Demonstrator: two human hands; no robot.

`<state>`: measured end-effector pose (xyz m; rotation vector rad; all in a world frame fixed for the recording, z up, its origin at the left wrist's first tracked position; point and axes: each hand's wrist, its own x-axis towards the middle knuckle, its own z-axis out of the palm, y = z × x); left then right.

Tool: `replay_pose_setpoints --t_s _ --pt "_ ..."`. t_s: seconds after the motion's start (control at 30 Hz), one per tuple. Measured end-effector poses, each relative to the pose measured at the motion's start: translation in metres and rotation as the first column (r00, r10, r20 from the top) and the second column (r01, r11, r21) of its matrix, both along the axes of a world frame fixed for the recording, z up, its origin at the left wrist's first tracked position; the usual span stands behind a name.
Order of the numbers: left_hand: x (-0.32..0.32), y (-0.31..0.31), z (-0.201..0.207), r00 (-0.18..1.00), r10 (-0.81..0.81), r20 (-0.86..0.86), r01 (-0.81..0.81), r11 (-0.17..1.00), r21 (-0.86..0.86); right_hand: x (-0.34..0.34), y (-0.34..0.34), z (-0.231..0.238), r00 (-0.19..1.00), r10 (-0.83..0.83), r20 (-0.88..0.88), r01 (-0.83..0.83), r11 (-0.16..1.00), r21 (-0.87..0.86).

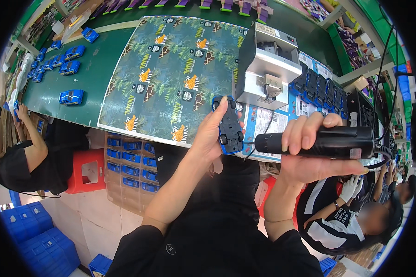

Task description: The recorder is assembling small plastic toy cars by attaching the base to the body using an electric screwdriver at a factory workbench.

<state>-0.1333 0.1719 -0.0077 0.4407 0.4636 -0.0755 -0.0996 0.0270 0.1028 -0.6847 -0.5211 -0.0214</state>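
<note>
Here's the blue toy car (230,125), belly-up, dead centre of our dial, gripped in the left hand (210,135)! At three o'clock the right hand (306,159) wraps a black electric screwdriver (330,142), bit pointing at the car's near end; contact, I can't tell. My call: underside fastening in hand, and this one unfinished; which screws are in is too small to see. Upturned cars (318,87) queue at two o'clock, probably waiting. Wheels-down cars (71,97) between nine and ten look done, as do those in the tray (117,177) at eight. And the lettering! The jungle-print sheet (168,83) at ten repeats yellow wording beside round dark badges; the screwdriver's pale label is too small to read.
</note>
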Motion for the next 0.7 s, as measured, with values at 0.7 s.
replay_pose_setpoints --t_s 0.7 --pt "0.008 0.020 0.022 0.980 0.136 0.144 -0.157 0.977 0.146 -0.001 0.019 -0.016 1.000 -0.003 -0.031 -0.001 0.992 -0.130"
